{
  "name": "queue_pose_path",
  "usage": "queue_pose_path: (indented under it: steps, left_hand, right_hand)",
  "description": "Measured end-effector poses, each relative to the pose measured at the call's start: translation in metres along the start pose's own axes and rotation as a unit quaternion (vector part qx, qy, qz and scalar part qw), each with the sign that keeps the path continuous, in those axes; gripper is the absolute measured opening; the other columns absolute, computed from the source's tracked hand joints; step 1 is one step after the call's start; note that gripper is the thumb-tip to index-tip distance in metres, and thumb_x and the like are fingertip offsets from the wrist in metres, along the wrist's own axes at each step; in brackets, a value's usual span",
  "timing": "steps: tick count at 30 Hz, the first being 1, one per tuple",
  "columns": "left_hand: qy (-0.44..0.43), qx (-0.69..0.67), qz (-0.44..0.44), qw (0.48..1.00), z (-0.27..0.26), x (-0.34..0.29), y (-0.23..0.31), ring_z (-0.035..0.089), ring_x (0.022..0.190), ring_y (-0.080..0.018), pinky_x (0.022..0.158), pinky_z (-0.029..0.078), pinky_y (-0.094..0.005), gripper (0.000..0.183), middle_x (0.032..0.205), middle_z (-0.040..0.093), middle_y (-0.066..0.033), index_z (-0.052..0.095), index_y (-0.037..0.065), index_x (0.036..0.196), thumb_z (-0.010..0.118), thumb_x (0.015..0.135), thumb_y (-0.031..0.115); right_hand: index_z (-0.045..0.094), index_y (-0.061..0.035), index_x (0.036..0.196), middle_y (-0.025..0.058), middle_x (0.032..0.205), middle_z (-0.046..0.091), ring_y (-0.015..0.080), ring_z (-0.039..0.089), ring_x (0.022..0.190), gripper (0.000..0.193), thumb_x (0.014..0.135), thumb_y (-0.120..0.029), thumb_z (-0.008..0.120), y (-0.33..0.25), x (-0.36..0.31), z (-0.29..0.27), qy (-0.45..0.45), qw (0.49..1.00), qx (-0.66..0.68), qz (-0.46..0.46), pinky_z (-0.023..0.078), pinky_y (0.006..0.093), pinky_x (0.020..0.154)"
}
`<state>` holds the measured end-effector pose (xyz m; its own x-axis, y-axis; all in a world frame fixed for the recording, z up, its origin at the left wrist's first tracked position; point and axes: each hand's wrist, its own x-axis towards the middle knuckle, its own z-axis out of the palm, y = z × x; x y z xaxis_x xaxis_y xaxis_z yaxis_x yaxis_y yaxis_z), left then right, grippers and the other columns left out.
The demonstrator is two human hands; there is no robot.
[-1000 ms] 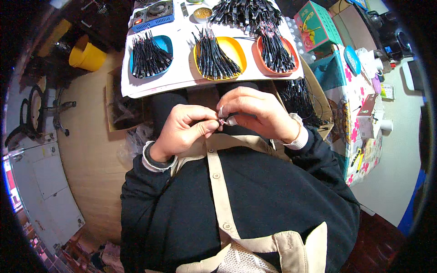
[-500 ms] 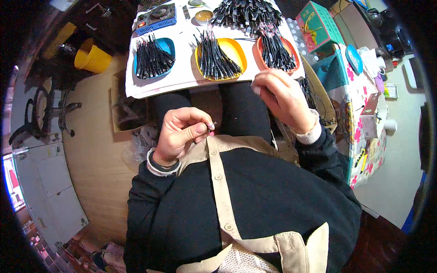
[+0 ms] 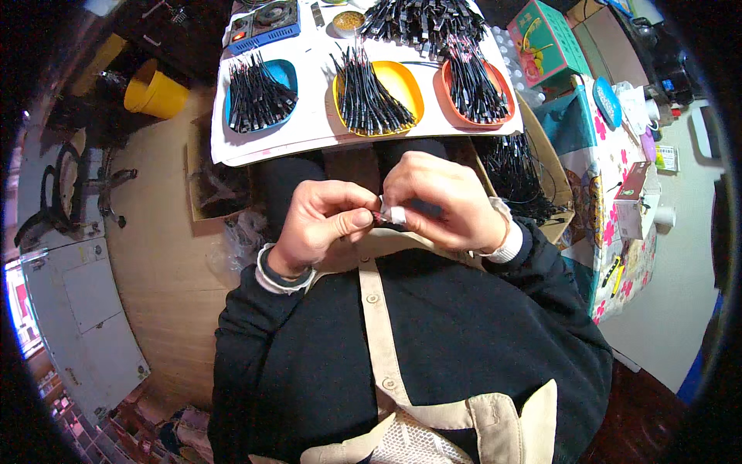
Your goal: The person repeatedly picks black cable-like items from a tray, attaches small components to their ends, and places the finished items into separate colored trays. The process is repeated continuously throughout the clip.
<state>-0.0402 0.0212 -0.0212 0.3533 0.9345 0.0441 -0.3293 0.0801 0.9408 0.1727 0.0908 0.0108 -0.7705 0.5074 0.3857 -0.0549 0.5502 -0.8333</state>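
My left hand is closed, thumb and forefinger pinching a small dark and reddish piece too small to name. Meeting it from the other side, my right hand is closed too, its fingertips touching or nearly touching that piece. A white wrap covers one right fingertip. Both hands are in front of my body, just short of the table's near edge. Beyond them, bunches of short black cables lie in a blue tray, a yellow tray and an orange tray.
On the white table are a large heap of black cables, a small bowl of amber grains and a blue-sided hot plate. A carton of cables stands at right, beside a flowered tablecloth. A yellow bin stands far left.
My right hand has come down and left from near the orange tray to meet my left hand. The left hand keeps its pinch and has shifted slightly right.
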Motion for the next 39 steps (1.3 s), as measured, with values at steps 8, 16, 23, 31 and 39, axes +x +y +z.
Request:
queue_pose_path:
  steps: [8,16,23,31,39]
  left_hand:
    - [0.023,0.325,0.179,0.928,-0.001,0.010,0.007,0.061,0.058,-0.0154,0.053,0.047,-0.0257,0.010,0.072,0.063,-0.0093,0.068,0.000,0.092,0.065,0.083,-0.002]
    - [0.042,0.104,0.057,0.992,0.004,-0.001,0.001,0.057,0.063,-0.0067,0.057,0.046,-0.0205,0.009,0.078,0.067,-0.0046,0.069,-0.001,0.094,0.064,0.088,0.000]
    - [0.066,0.380,0.249,0.888,0.011,0.000,0.001,0.060,0.060,-0.0160,0.056,0.047,-0.0262,0.010,0.071,0.063,-0.0093,0.068,0.000,0.093,0.067,0.084,0.002]
    - [0.020,-0.227,-0.013,0.974,0.011,-0.005,-0.007,0.049,0.060,-0.0066,0.054,0.039,-0.0191,0.013,0.082,0.065,-0.0066,0.066,-0.004,0.101,0.063,0.090,0.004]
    - [-0.020,-0.276,-0.070,0.959,0.012,0.000,-0.004,0.051,0.061,-0.0067,0.055,0.041,-0.0192,0.014,0.081,0.064,-0.0040,0.066,-0.003,0.102,0.063,0.090,0.005]
  right_hand:
    - [0.063,0.0002,0.093,0.0045,0.089,0.065,0.0129,0.064,0.081,0.012,0.093,-0.011,0.062,0.010,-0.012,0.009,0.057,0.825,0.460,0.323,0.051,0.0230,0.072]
    - [0.062,-0.0034,0.096,0.0097,0.091,0.061,0.0268,0.062,0.079,0.023,0.075,-0.001,0.072,-0.005,-0.008,0.003,0.065,0.983,-0.165,-0.050,0.052,0.0339,0.068]
    - [0.063,-0.0021,0.095,0.0001,0.089,0.064,0.0078,0.059,0.077,0.014,0.094,-0.016,0.061,-0.011,-0.015,0.013,0.056,0.748,0.515,0.415,0.048,0.0220,0.071]
    - [0.062,-0.0022,0.096,0.0099,0.090,0.061,0.0216,0.063,0.082,0.019,0.079,0.001,0.071,-0.008,-0.008,0.016,0.114,0.993,-0.034,-0.003,0.051,0.0291,0.071]
    - [0.059,0.0005,0.087,0.0084,0.089,0.058,0.0161,0.057,0.076,0.008,0.084,-0.002,0.065,-0.007,-0.004,0.022,0.145,0.982,0.117,-0.012,0.047,0.0243,0.067]
